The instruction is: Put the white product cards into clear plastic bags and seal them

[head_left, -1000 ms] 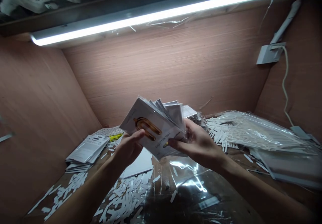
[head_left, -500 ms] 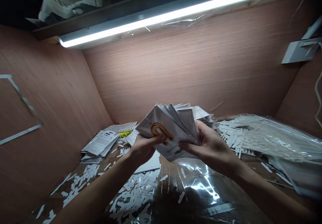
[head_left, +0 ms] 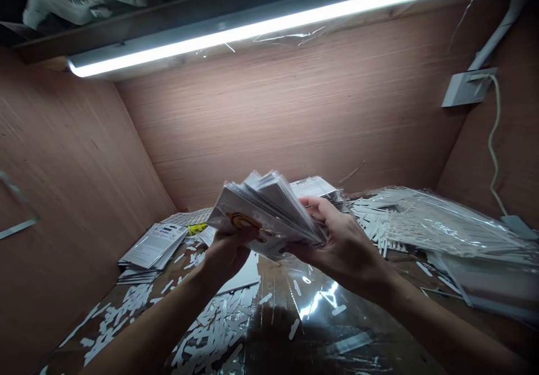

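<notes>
White balloon packets [head_left: 265, 212] bunch in a loose fan, their lower edge cupped by the left hand [head_left: 225, 254], their side pinched between the right hand's [head_left: 337, 240] thumb and fingers

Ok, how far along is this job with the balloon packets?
Looks done: a stack of white packets on the left of the work surface. In hand: a fanned bundle of packets, gripped by the left hand and right hand. Left: the white strips bundled in clear plastic on the right, plus loose strips scattered on the surface.
</notes>
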The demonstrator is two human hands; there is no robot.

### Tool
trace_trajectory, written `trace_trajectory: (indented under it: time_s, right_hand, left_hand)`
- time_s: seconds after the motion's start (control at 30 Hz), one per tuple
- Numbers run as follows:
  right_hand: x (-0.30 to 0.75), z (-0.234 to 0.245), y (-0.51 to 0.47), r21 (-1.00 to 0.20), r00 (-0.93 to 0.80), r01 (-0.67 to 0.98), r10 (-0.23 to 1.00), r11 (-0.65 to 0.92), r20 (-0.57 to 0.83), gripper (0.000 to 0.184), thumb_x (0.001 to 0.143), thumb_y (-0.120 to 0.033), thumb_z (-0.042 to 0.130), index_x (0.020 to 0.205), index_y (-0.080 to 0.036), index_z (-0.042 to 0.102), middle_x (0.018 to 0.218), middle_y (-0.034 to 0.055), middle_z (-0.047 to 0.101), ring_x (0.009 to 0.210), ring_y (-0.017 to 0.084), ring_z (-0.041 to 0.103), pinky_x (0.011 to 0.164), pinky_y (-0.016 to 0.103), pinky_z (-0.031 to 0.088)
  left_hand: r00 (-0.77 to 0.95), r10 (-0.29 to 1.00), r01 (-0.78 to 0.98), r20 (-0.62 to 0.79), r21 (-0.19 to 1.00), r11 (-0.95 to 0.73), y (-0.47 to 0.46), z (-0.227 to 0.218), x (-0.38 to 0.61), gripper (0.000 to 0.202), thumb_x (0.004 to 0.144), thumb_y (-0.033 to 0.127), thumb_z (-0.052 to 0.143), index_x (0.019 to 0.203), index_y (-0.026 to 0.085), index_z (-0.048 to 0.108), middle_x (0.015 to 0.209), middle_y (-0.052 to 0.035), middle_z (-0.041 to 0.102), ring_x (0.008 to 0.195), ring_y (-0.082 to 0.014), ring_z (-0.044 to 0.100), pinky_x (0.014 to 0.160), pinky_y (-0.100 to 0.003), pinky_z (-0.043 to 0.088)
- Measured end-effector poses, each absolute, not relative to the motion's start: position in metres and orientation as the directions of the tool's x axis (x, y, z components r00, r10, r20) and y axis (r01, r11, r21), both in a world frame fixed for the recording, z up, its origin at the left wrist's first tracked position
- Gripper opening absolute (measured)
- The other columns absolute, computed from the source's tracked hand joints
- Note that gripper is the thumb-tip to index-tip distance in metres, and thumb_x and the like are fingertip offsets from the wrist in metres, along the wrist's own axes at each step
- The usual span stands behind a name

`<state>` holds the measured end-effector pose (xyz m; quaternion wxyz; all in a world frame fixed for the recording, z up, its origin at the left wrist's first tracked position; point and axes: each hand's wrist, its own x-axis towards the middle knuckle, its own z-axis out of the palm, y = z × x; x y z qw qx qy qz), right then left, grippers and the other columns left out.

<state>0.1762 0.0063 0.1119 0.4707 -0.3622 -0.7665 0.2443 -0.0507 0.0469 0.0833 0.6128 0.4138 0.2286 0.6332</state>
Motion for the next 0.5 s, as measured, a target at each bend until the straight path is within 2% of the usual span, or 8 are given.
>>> trace_trajectory:
  time_s: [0.13, 0.27, 0.5]
  right_hand:
    - [0.1744, 0.1179, -0.0001, -0.693, -0.270, 0.331, 0.768, 0.640, 0.580, 0.064, 0.083, -0.038, 0.081, 0.137, -0.021, 0.051, 0.109, 0.0044, 0.079, 0.085, 0.024, 0.076, 0.072, 0.039, 0.061]
    - [0.1747, 0.1218, -0.0028, -0.701, -0.278, 0.338, 0.778, 0.628, 0.563, 0.056, 0.083, -0.031, 0.081, 0.132, -0.023, 0.055, 0.101, 0.0005, 0.080, 0.078, 0.020, 0.075, 0.065, 0.034, 0.059]
    - [0.1807, 0.1188, 0.0031, -0.757, -0.296, 0.287, 0.806, 0.587, 0.513, 0.054, 0.077, -0.020, 0.083, 0.126, -0.025, 0.061, 0.095, -0.0010, 0.078, 0.077, 0.020, 0.074, 0.060, 0.030, 0.059]
  left_hand:
    - [0.114, 0.961, -0.633, 0.252, 0.764, -0.125, 0.0458, 0.0842, -0.0492, 0.040, 0.053, 0.016, 0.099, 0.088, 0.016, 0.079, 0.092, -0.0042, 0.081, 0.090, -0.0212, 0.075, 0.087, -0.028, 0.063]
    - [0.137, 0.956, -0.649, 0.258, 0.753, -0.111, 0.0436, 0.0814, -0.0451, 0.040, 0.060, 0.016, 0.097, 0.096, 0.016, 0.079, 0.095, -0.0055, 0.081, 0.095, -0.0218, 0.076, 0.090, -0.028, 0.062]
    - [0.141, 0.963, -0.579, 0.231, 0.808, -0.109, 0.0391, 0.0780, -0.0443, 0.038, 0.061, 0.014, 0.096, 0.095, 0.012, 0.080, 0.094, -0.0073, 0.082, 0.090, -0.0224, 0.077, 0.084, -0.027, 0.064]
